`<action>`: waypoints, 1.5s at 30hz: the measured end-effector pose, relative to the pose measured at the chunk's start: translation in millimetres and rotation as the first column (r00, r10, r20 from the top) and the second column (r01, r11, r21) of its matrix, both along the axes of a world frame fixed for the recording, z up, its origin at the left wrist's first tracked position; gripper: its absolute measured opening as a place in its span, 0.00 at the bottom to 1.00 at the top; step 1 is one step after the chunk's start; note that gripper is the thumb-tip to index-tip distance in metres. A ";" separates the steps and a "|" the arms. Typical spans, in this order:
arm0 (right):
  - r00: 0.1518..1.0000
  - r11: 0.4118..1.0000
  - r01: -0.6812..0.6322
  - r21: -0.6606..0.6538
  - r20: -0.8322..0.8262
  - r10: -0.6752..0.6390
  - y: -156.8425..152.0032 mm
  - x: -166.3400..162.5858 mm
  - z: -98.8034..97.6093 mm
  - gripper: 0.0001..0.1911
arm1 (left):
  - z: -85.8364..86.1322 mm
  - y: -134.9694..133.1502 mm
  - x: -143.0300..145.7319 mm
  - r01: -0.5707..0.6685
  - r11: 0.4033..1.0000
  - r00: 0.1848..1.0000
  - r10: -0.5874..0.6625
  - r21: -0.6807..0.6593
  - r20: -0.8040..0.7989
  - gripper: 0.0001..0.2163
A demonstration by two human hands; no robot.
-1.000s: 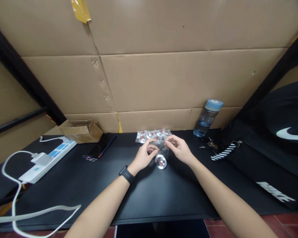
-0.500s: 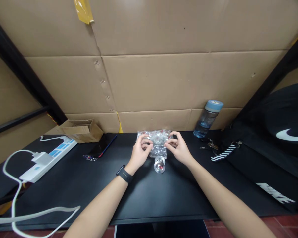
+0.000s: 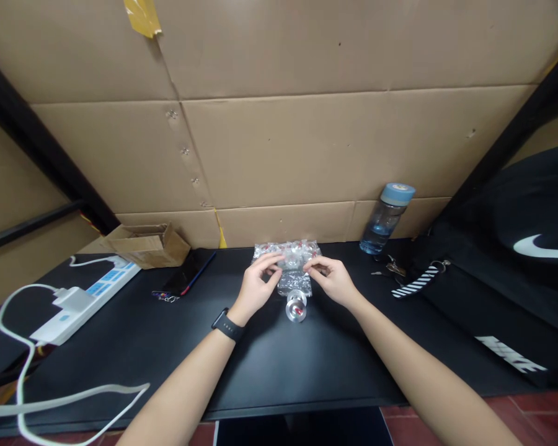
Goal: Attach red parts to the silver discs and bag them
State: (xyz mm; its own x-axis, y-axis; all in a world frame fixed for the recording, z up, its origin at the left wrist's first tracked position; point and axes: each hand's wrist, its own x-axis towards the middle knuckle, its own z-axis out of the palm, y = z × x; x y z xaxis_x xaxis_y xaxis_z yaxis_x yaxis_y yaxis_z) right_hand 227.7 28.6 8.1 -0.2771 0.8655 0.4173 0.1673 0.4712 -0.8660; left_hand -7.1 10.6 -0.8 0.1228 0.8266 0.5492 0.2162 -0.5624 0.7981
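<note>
In front of me, a sheet of crinkled clear plastic wrap with red bits showing lies on the black table. Over it is a small clear plastic piece, its shape hard to make out. My left hand grips its left side with curled fingers, thumb a little apart from the index finger. At the right side, the fingertips and thumb of my right hand are drawn together. Just nearer to me, a shiny round metal piece with a wide rim and a red mark rests on the table, untouched.
To the left are a white power strip with cables, an open cardboard box and a phone. On the right stand a blue-lidded bottle, keys and a black bag. A cardboard wall rises behind.
The fingers of my left hand have straightened somewhat, and both hands have shifted slightly. The whole view has moved a little; the metal piece stays in place on the table.
</note>
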 end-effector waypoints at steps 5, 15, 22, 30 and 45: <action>0.997 0.997 -0.058 -0.053 -0.058 0.054 0.3 -0.7 -3.6 0.11 | 2.3 0.2 -2.2 -0.004 1.000 1.000 0.004 0.015 -0.003 0.25; 0.991 0.991 -0.112 -0.078 -0.085 0.105 -7.2 -3.8 5.2 0.25 | 17.7 -11.5 -4.2 -0.078 0.976 0.965 0.125 0.204 -0.230 0.28; 0.989 0.988 -0.125 -0.092 -0.084 0.118 -4.6 -2.9 0.7 0.30 | 8.3 -13.9 2.0 0.069 0.940 0.797 0.150 0.335 -0.585 0.09; 0.965 0.971 0.157 0.180 0.183 -0.190 4.8 7.2 -2.5 0.26 | 4.7 17.1 -56.4 -0.476 0.803 0.638 0.596 0.358 -0.487 0.13; 0.701 0.951 -0.107 0.289 0.701 -0.134 40.6 -12.2 -27.3 0.23 | -2.0 25.5 -71.0 -0.551 0.815 0.478 0.483 0.178 -0.733 0.12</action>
State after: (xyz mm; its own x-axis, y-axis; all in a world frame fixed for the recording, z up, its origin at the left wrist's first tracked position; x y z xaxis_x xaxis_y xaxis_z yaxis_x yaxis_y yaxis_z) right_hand 215.4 69.2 -19.2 -0.5813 0.7444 0.3284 0.6775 0.6664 -0.3113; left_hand -78.1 36.1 -2.8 -0.0207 0.9083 0.4178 0.9591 -0.1000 0.2650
